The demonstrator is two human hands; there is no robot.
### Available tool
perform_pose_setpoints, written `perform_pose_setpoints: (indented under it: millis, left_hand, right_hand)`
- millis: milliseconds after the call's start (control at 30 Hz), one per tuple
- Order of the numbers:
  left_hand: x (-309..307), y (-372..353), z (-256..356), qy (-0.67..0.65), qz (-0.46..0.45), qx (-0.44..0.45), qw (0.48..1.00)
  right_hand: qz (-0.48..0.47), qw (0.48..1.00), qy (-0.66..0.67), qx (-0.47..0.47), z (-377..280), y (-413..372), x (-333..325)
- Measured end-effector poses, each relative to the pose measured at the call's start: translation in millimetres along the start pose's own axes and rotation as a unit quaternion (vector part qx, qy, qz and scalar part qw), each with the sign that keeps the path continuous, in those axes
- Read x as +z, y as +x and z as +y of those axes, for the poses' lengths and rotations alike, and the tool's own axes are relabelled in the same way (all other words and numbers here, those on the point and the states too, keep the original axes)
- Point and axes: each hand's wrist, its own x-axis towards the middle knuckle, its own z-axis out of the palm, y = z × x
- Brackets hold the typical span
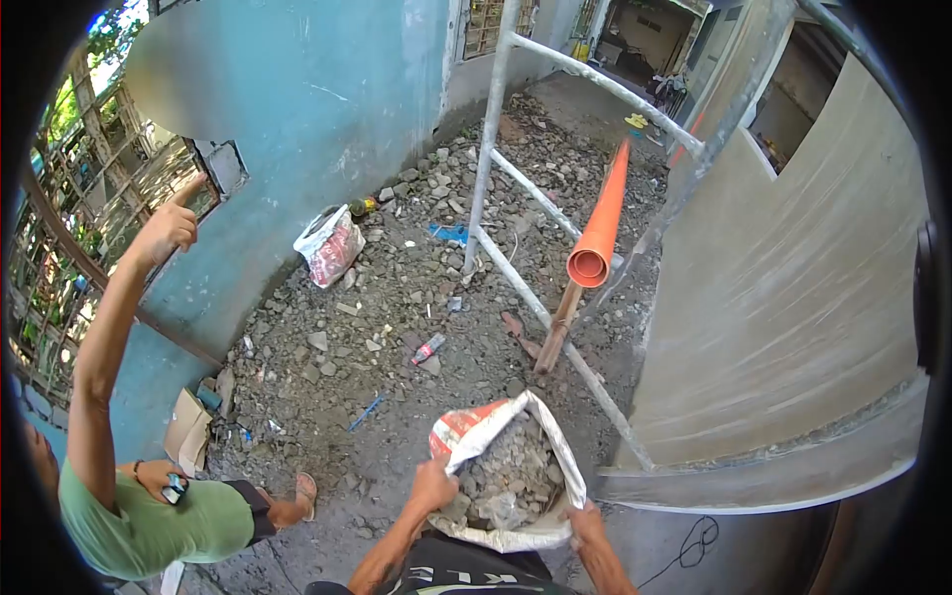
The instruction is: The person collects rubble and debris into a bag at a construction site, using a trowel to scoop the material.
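Observation:
A white sack point(557, 416) with red print stands open in front of me, filled with broken rubble point(511, 466) and a crumpled bit of clear plastic. My left hand point(433, 486) grips the left side of its rim, fingers closed over the fabric. On the opposite side, my right hand point(587, 524) is closed on the rim too. The sack's mouth is held wide between both hands, and its underside is hidden from me.
Rubble covers the ground ahead, with a plastic bottle point(428, 348) and another sack point(330, 246) by the blue wall. A metal scaffold frame point(486, 149) and orange pipe point(600, 223) stand ahead right. At left, a person in a green shirt point(159, 526) points with one raised arm.

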Motion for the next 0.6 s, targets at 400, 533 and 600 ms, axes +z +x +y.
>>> perform_pose_setpoints:
  millis: [400, 533, 600]
  left_hand:
    - [-91, -8, 16, -0.076, 0.114, 0.007, 0.991]
    - [-102, -21, 40, -0.026, 0.081, -0.039, 0.996]
    - [-114, -14, 60, -0.007, 0.087, -0.034, 0.996]
  right_hand:
    - [-0.053, 0.997, -0.033, -0.043, -55, -46, 39]
    - [-0.085, 0.994, -0.035, -0.058, -73, -54, 41]
    - [-0.039, 0.997, -0.011, -0.065, -85, -65, 43]
